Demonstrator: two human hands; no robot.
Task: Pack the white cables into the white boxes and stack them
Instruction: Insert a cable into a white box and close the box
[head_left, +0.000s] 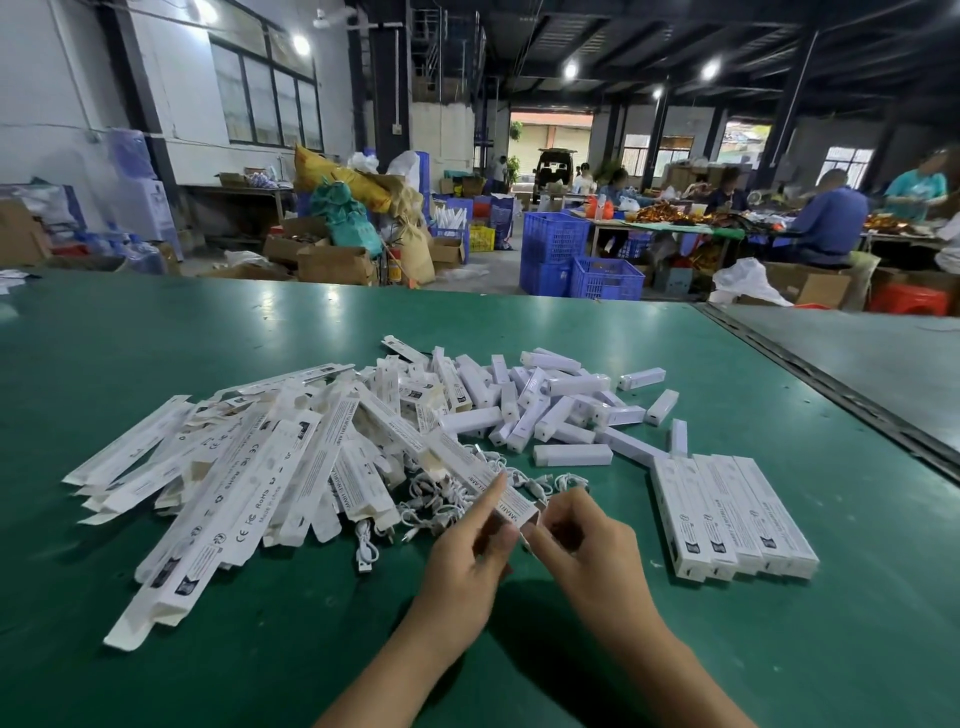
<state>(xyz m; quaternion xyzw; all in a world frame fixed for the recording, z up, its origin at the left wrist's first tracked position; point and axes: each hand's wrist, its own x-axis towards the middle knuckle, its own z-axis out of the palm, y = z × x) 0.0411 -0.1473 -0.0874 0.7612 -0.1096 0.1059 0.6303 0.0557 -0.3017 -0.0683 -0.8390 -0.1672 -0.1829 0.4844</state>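
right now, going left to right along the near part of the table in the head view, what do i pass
pile of flat boxes → left hand holding a box → right hand pinching a cable → row of packed boxes

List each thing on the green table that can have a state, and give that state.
held box, assembled, held in both hands.
left hand, grips the held box, forefinger straight.
right hand, pinches at the held box's near end.
flat boxes, unfolded, heaped at left.
white cables, loose on the table, unpacked.
finished boxes, lying side by side in a row.
small white boxes, jumbled heap.
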